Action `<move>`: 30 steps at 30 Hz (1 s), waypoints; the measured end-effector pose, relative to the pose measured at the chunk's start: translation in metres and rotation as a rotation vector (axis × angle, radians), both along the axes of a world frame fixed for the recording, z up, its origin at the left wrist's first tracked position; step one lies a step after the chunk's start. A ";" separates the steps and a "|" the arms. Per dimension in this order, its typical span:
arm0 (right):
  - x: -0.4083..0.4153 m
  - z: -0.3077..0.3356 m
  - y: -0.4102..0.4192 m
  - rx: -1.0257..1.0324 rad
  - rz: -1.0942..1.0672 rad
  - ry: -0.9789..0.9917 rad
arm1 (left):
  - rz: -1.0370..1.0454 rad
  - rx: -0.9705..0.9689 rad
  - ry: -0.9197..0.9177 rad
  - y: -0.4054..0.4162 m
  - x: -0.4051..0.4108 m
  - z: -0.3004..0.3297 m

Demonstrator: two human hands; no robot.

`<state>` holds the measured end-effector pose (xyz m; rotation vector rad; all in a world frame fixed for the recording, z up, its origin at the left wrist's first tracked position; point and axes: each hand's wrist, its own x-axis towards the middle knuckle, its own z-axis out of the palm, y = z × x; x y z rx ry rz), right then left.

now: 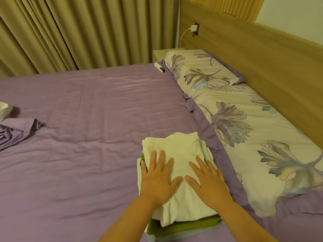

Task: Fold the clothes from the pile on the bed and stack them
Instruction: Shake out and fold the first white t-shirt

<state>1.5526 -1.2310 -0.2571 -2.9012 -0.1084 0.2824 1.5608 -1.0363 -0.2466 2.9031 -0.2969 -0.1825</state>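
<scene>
Two flat hands are pressing down on a folded white garment (176,154) at the lower centre of the frame: the left hand (158,180) and the right hand (208,180) are lying side by side, fingers straight and spread, grasping nothing. That garment is sitting on top of a green folded piece (183,226) on the purple bed sheet (87,110). More clothes (12,128) are lying crumpled at the left edge. Flowered pillows (244,110) are lining the wooden headboard (262,55) on the right.
</scene>
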 end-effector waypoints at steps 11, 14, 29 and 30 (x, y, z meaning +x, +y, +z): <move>-0.007 0.017 0.032 -0.198 -0.072 0.207 | -0.033 0.151 0.184 -0.001 -0.006 0.010; -0.023 0.045 0.049 -0.286 -0.054 0.239 | -0.064 0.182 0.250 0.003 -0.024 0.045; -0.184 0.202 0.182 -0.154 0.354 0.088 | 0.290 0.114 0.408 0.154 -0.240 0.210; -0.198 0.211 0.195 -0.147 0.382 0.073 | 0.297 0.119 0.400 0.165 -0.259 0.218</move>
